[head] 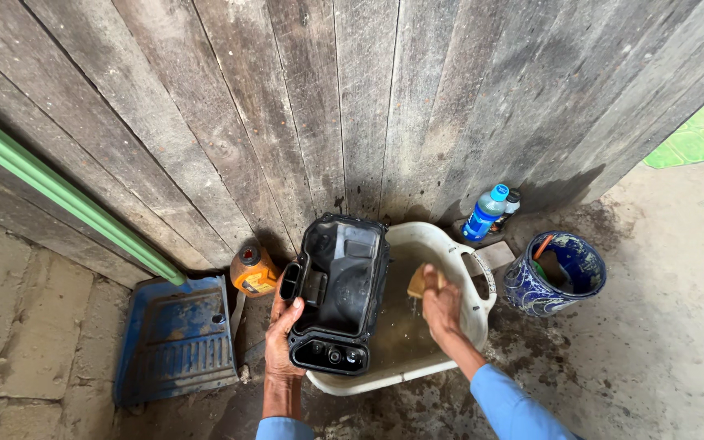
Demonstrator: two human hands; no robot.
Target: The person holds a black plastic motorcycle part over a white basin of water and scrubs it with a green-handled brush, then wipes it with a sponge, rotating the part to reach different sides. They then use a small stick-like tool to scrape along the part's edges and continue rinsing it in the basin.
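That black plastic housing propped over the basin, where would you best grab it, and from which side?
Judging by its pose, take the black moulded plastic housing by its long left edge, coming from the left, as the left hand does now. It stands tilted over the white plastic basin, and that rim looks open to fingers.

The white tub (482, 305) is mostly filled up. A big black plastic box (337, 293) covers its nine o'clock half, so the only open gap is the brown water (401, 334) at the three o'clock side. At twelve o'clock the wooden wall (352, 106) stops everything. An orange bottle (253, 271) and a blue tray (177, 338) block nine o'clock. At two o'clock stand a bottle with a blue cap (484, 213) and a blue pot (554, 273). The bare floor (670, 342) at four o'clock is wide open.
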